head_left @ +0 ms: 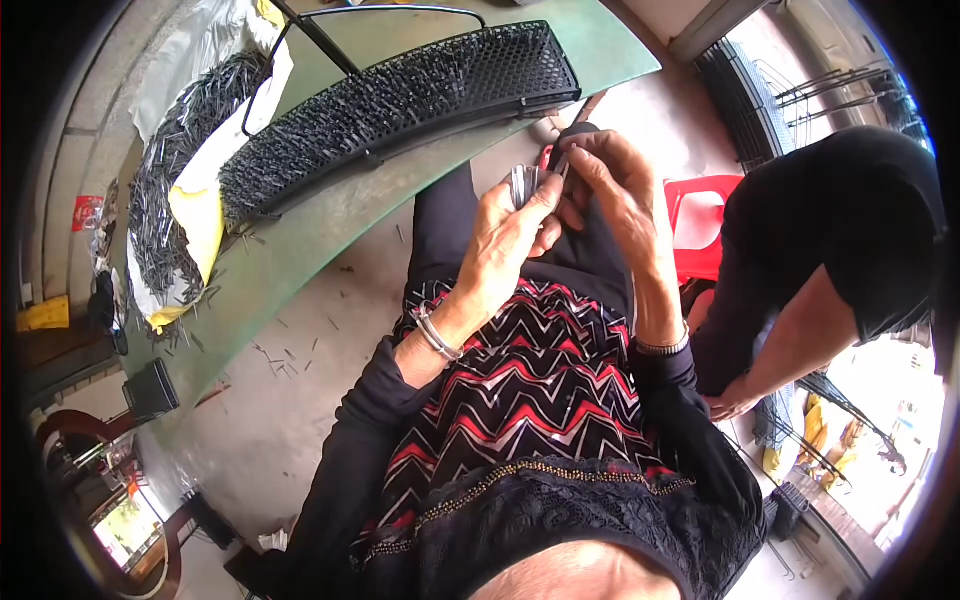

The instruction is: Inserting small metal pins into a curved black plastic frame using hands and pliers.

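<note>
Over my lap, my left hand (507,232) is closed on a small bundle of thin grey metal strips (521,185), whose ends stick up between thumb and fingers. My right hand (622,190) is just beside it with thumb and fingertips pinched together. A thin dark piece (563,163) shows at those fingertips; its kind is too small to make out. Beyond my hands, a long black perforated rack (515,70) stands on the green table, with many short dark pieces set in its holes. Its right end has bare holes.
An open white and yellow sack (203,222) of loose dark metal strips lies on the green table (330,222) at left. Loose strips are scattered on the floor (290,355). A red plastic chair (698,225) and a bending person in black (835,230) are close at my right.
</note>
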A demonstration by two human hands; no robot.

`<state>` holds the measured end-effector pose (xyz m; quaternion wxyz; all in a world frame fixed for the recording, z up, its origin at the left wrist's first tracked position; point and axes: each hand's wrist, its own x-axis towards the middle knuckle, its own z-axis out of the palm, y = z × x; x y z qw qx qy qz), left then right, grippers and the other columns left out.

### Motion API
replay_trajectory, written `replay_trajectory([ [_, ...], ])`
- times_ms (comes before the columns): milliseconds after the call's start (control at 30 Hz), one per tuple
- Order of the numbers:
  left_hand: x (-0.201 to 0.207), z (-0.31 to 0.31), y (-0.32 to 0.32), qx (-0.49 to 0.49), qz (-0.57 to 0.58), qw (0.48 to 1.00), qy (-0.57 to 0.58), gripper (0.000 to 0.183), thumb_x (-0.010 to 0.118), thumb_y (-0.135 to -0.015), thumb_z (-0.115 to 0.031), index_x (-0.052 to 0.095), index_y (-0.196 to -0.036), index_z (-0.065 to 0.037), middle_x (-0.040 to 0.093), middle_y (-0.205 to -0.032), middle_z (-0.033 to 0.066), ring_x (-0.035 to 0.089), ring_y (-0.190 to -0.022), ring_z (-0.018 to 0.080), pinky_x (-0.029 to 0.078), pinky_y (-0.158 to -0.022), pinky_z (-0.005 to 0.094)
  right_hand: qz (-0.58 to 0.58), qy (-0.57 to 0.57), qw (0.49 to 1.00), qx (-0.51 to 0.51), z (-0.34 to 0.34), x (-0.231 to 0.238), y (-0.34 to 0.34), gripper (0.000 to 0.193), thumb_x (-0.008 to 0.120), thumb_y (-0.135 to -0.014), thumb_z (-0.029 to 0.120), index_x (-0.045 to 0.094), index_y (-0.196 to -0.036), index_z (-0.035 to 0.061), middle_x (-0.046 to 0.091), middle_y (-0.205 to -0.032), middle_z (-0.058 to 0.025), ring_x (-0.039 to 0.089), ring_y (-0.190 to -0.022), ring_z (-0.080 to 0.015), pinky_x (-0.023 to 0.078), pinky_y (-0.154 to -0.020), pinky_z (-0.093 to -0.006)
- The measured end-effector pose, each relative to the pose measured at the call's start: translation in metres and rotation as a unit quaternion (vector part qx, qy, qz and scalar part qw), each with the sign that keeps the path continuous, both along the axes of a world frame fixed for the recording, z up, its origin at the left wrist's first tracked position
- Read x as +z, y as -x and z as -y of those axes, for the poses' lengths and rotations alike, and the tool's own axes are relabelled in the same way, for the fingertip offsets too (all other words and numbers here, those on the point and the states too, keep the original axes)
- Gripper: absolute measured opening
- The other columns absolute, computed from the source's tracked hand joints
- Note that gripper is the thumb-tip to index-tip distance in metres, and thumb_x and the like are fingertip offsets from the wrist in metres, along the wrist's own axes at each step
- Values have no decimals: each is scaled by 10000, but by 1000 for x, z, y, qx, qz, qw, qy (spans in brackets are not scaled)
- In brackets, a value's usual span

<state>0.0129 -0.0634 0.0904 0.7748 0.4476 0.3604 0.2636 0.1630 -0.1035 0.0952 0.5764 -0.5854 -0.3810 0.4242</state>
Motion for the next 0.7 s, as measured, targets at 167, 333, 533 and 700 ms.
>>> replay_trajectory([
  [167,-6,-3,4,-18,30,999,8,273,543,-988,-302,618,-904,-54,606,-702,-6,386,-507,-8,267,-435,169,-57,19,992,110,-10,4,-13,119,617,-927,122,594,-922,6,597,-776,-14,540,-652,-78,439,-614,-218],
  [333,-13,-9,8,10,1,1000,14,253,539,-990,-308,585,-928,-68,591,-690,-13,369,-493,-8,269,-428,172,-43,49,985,159,-26,0,-23,133,634,-916,130,602,-935,2,607,-768,-23,555,-647,-91,451,-606,-228],
  [533,-24,-21,8,38,38,998,39,246,532,-995,-308,570,-931,-73,588,-680,-8,358,-479,-8,259,-418,174,26,89,967,237,-58,-1,-24,116,618,-920,100,606,-969,-5,627,-787,-25,578,-671,-84,481,-617,-222],
  [700,-36,-42,7,101,28,992,74,303,524,-995,-343,612,-952,-57,605,-683,-3,344,-459,-13,238,-398,187,124,86,969,197,-88,2,-22,96,590,-923,60,595,-969,-25,645,-793,-57,616,-691,-104,517,-649,-241],
])
